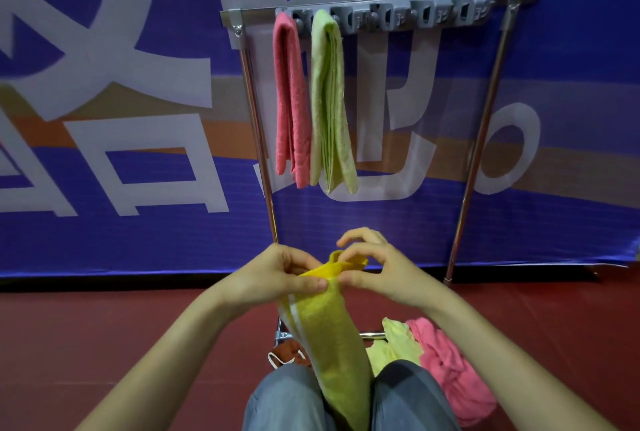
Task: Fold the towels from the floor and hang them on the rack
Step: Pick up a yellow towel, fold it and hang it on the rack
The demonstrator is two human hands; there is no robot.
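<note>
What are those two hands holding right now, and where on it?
Both hands hold the yellow towel at its top edge: the left hand grips it, the right hand pinches it.

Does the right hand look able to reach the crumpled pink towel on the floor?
Probably yes: the crumpled pink towel lies uncovered beside the right knee, under that forearm. But the right hand is pinching the yellow towel, so it must let go first.
</note>
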